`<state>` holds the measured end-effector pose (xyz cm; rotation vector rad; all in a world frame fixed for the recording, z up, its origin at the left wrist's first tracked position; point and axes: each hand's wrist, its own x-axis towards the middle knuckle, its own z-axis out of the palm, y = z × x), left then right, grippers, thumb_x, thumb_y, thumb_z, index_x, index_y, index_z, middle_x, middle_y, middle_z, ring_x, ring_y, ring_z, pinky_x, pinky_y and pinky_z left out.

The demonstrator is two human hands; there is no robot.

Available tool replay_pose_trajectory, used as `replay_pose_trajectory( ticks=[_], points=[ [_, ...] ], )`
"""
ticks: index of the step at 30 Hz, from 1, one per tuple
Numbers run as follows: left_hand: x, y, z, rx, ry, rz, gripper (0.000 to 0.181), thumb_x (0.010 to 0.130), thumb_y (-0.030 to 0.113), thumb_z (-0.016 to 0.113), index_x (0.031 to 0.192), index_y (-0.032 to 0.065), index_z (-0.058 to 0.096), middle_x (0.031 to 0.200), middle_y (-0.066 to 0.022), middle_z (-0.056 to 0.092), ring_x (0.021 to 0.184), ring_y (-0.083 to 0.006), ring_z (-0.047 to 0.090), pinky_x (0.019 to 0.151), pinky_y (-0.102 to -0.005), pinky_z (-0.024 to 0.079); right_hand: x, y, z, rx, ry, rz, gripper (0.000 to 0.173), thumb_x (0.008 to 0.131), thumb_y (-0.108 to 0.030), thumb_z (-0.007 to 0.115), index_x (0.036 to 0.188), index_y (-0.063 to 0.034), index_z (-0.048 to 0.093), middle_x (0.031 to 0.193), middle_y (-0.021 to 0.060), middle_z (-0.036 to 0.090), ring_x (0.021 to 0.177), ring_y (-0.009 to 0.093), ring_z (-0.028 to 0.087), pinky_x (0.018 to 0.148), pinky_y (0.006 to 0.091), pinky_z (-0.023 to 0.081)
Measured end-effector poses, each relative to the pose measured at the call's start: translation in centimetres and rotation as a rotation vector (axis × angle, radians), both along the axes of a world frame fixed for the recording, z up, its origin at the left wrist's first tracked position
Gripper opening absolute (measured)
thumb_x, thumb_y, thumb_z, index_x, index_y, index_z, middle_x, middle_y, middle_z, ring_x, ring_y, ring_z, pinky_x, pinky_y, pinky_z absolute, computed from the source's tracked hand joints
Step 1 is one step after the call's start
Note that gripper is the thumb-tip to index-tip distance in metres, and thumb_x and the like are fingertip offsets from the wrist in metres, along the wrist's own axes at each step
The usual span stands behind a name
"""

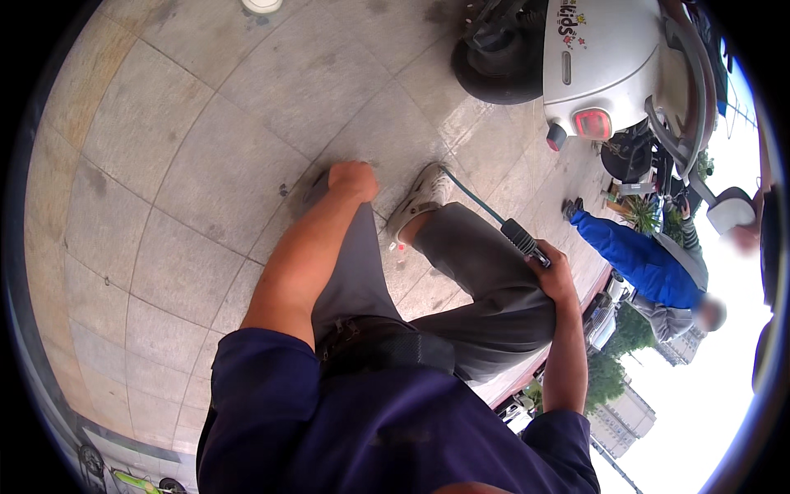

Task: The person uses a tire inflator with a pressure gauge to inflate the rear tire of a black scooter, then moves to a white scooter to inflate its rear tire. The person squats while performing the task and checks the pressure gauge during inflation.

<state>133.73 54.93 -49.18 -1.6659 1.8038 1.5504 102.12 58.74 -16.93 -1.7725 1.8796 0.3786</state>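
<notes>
My left hand (353, 179) is curled into a fist at the knee of my grey trousers (355, 259), with nothing seen in it; its palm side is hidden. Over my other thigh, my right hand (553, 268) grips the metal end of a tool with a black ribbed sleeve (518, 236). From that sleeve a thin teal hose or rod (472, 196) runs down towards my light-coloured clog (427, 194). A dark pouch (395, 353) sits at my waist.
A white scooter (602, 55) with a red tail light stands at the upper right, its rear wheel (500, 68) on the paving tiles (247, 142). Another person in blue trousers (636, 256) stands farther right, near potted plants (642, 210). Part of a white shoe (261, 5) shows at the top.
</notes>
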Motion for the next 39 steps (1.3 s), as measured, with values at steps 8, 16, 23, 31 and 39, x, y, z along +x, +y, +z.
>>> replay_pose_trajectory(
  ticks=[8, 16, 23, 31, 39],
  points=[
    [0.9, 0.6, -5.2, 0.003, 0.086, 0.022, 0.054, 0.088, 0.044, 0.062, 0.123, 0.0035, 0.068, 0.124, -0.0238, 0.066, 0.116, -0.0384, 0.063, 0.098, -0.0438, 0.050, 0.8, 1.7, 0.6, -0.072, -0.084, 0.003, 0.032, 0.084, -0.006, 0.075, 0.114, -0.0010, 0.066, 0.098, 0.0179, 0.071, 0.093, 0.031, 0.070, 0.084, 0.0367, 0.053],
    [7.7, 3.8, -1.7, 0.574, 0.404, 0.590, 0.082, 0.092, 0.067, 0.051, 0.144, 0.0044, 0.052, 0.143, -0.0192, 0.055, 0.131, -0.0308, 0.052, 0.109, -0.0426, 0.040, 4.7, 6.0, 1.5, -0.107, -0.199, 0.007, 0.035, 0.081, -0.005, 0.076, 0.114, 0.0008, 0.066, 0.103, 0.0183, 0.071, 0.098, 0.034, 0.069, 0.087, 0.0377, 0.052],
    [10.1, 14.2, 0.0, 0.897, 0.494, 0.756, 0.082, 0.093, 0.072, 0.043, 0.144, 0.0084, 0.052, 0.142, -0.0106, 0.057, 0.124, -0.0227, 0.057, 0.102, -0.0389, 0.046, 5.7, 11.5, 0.6, -0.151, -0.166, 0.051, 0.039, 0.076, -0.001, 0.074, 0.114, -0.0038, 0.067, 0.102, 0.0160, 0.070, 0.098, 0.035, 0.067, 0.086, 0.0401, 0.052],
    [6.0, 5.4, 3.3, 0.559, 0.441, 0.460, 0.069, 0.088, 0.064, 0.062, 0.123, 0.0048, 0.068, 0.121, -0.0178, 0.068, 0.109, -0.0255, 0.064, 0.094, -0.0439, 0.050, 4.8, 14.9, 2.9, -0.260, 0.137, 0.240, 0.046, 0.069, -0.001, 0.072, 0.114, -0.0112, 0.069, 0.095, 0.0101, 0.070, 0.090, 0.034, 0.067, 0.080, 0.0434, 0.052],
    [1.3, 2.9, 6.9, 0.037, 0.603, 0.930, 0.045, 0.099, 0.039, 0.059, 0.065, 0.0127, 0.046, 0.059, -0.0033, 0.050, 0.055, -0.0167, 0.053, 0.060, -0.0339, 0.048, 2.1, 7.6, -2.9, -0.336, -0.039, 0.096, 0.029, 0.089, -0.029, 0.071, 0.115, -0.0153, 0.068, 0.082, 0.0105, 0.071, 0.083, 0.034, 0.069, 0.073, 0.0468, 0.052]
  ],
)
